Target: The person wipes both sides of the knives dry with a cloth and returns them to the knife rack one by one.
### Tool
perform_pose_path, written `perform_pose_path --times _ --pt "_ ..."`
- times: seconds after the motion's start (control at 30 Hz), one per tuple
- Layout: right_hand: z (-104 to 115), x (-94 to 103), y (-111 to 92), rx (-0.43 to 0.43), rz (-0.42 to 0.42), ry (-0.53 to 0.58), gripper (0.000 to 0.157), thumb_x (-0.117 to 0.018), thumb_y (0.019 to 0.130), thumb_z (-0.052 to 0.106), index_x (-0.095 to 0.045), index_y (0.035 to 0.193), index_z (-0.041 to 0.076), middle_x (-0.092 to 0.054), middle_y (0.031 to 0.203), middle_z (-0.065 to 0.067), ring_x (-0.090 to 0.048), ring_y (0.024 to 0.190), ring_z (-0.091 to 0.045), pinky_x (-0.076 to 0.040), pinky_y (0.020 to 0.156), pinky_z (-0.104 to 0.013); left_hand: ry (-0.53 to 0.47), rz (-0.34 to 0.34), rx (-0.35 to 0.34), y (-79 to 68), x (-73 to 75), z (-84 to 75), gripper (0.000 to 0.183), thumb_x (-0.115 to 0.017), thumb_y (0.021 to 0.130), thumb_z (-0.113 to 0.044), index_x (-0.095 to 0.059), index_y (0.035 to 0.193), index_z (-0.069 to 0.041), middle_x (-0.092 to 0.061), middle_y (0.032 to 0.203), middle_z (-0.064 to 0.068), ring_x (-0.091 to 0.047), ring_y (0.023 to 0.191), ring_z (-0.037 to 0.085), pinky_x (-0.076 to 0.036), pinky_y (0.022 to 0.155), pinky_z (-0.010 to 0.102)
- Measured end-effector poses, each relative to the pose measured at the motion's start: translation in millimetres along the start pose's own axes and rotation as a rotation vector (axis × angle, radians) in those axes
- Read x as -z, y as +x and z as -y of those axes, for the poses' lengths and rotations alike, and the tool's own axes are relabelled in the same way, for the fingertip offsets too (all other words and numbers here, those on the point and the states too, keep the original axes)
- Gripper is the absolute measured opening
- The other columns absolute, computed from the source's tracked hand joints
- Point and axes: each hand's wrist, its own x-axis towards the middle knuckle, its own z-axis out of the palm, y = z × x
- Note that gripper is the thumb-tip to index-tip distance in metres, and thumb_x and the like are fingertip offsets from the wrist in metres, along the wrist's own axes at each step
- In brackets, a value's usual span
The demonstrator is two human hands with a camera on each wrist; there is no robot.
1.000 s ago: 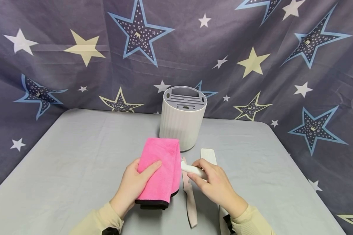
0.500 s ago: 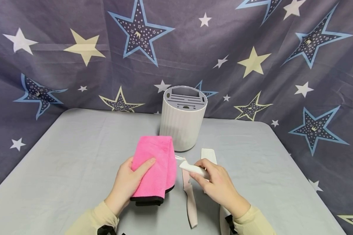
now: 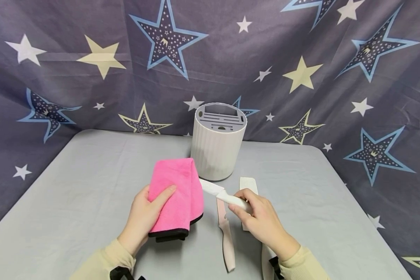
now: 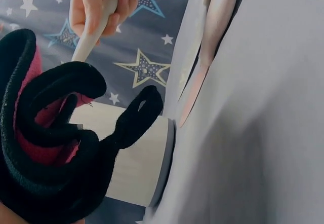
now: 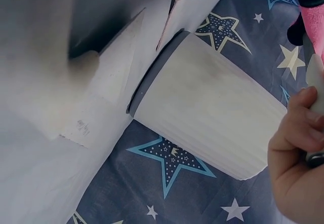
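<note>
My left hand grips a folded pink towel with black edging, thumb across its front. In my right hand is a white-handled knife, held by the handle and pointing left. Part of its white blade shows beside the towel; the front of the blade is hidden in the fold. From the left wrist view, the black edging and a hanging loop appear, with the knife handle beyond. The right wrist view shows my fingers curled round the handle.
A ribbed white knife block with a slotted grey top stands behind the towel. A pink knife lies on the grey tabletop. Under my right hand lies a broad-bladed white knife, partly covered. A star-patterned cloth hangs behind.
My left hand and the towel have moved left and slightly up, away from the right hand. More of the knife's blade has come into sight; the right hand has shifted slightly right.
</note>
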Motion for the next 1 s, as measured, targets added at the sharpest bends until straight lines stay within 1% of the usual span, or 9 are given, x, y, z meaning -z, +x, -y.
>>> perform_pose_path --times 0.2,0.3,0.43,0.53,0.67,0.83,1.0 --pt "-1 0.3 0 0.003 -0.006 -0.007 0.017 -0.076 0.085 0.021 -0.064 0.097 0.022 -0.053 0.07 0.016 -0.045 0.063 0.0 -0.038 0.059 -0.021 -0.044 -0.01 0.011 0.8 1.8 1.5 0.049 -0.071 0.09 -0.043 -0.054 0.12 -0.008 -0.067 0.083 -0.006 -0.068 0.071 0.01 -0.055 0.066 0.028" --pt "-1 0.7 0 -0.025 0.001 -0.008 0.016 -0.075 0.086 0.022 -0.066 0.1 0.023 -0.049 0.067 0.016 -0.044 0.062 -0.001 -0.037 0.059 -0.022 -0.077 -0.012 0.012 0.7 1.8 1.6 0.048 -0.071 0.091 -0.041 -0.053 0.121 -0.008 -0.066 0.084 -0.006 -0.068 0.071 0.01 -0.055 0.067 0.028" --pt "0 0.9 1 -0.07 0.022 -0.008 0.019 -0.072 0.09 0.025 -0.069 0.108 0.023 -0.045 0.064 0.016 -0.044 0.062 -0.002 -0.038 0.06 -0.022 -0.119 -0.011 0.006 -0.6 2.0 1.5 0.049 -0.071 0.091 -0.038 -0.05 0.123 -0.008 -0.067 0.086 -0.006 -0.069 0.072 0.011 -0.056 0.068 0.029" --pt "2 0.0 1 -0.086 0.033 0.002 0.02 -0.07 0.092 0.026 -0.069 0.111 0.021 -0.045 0.065 0.015 -0.044 0.063 -0.002 -0.039 0.061 -0.023 -0.136 -0.013 -0.003 -1.6 1.8 1.3 0.05 -0.071 0.091 -0.037 -0.048 0.126 -0.009 -0.067 0.089 -0.006 -0.069 0.073 0.011 -0.056 0.069 0.029" --pt "4 -2.4 2 -0.076 0.03 0.031 0.019 -0.068 0.093 0.026 -0.068 0.111 0.02 -0.046 0.067 0.014 -0.044 0.062 -0.002 -0.039 0.06 -0.022 -0.138 -0.021 -0.01 -1.7 0.5 1.2 0.053 -0.071 0.091 -0.036 -0.046 0.129 -0.009 -0.067 0.094 -0.004 -0.069 0.075 0.01 -0.056 0.071 0.029" --pt "6 -5.2 2 -0.047 0.016 0.05 0.018 -0.066 0.095 0.025 -0.066 0.112 0.019 -0.047 0.069 0.014 -0.044 0.062 -0.002 -0.039 0.061 -0.022 -0.119 -0.029 -0.004 -0.9 -2.0 0.9 0.058 -0.071 0.091 -0.037 -0.042 0.131 -0.008 -0.063 0.103 0.002 -0.068 0.077 0.01 -0.055 0.073 0.028" --pt "10 -5.9 3 -0.047 0.002 0.066 0.017 -0.065 0.095 0.024 -0.065 0.112 0.019 -0.046 0.066 0.014 -0.044 0.062 -0.002 -0.039 0.06 -0.022 -0.099 -0.027 0.003 -0.7 -5.2 0.1 0.06 -0.071 0.091 -0.038 -0.04 0.132 -0.007 -0.059 0.111 0.008 -0.066 0.08 0.011 -0.053 0.074 0.028"
